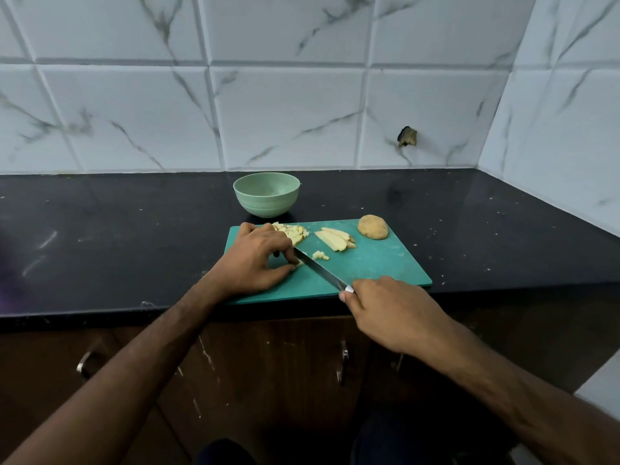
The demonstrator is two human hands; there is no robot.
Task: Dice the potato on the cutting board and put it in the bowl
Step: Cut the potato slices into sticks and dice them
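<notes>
A green cutting board (375, 263) lies at the counter's front edge. On it are a heap of diced potato (293, 232), a few loose cubes (320, 255), several potato strips (335, 239) and an uncut potato half (372, 227) at the far right corner. My left hand (256, 260) pinches a small potato piece (299, 264) against the board. My right hand (399, 313) grips the knife handle; the knife blade (320, 270) slants across the board, right beside the left fingertips. A pale green bowl (266, 193) stands behind the board with nothing seen inside it.
The black counter (117, 236) runs left and right, backed by white marble-look wall tiles (268, 112) that also close off the right side. Brown cabinet doors with metal handles (344, 365) sit below the counter edge.
</notes>
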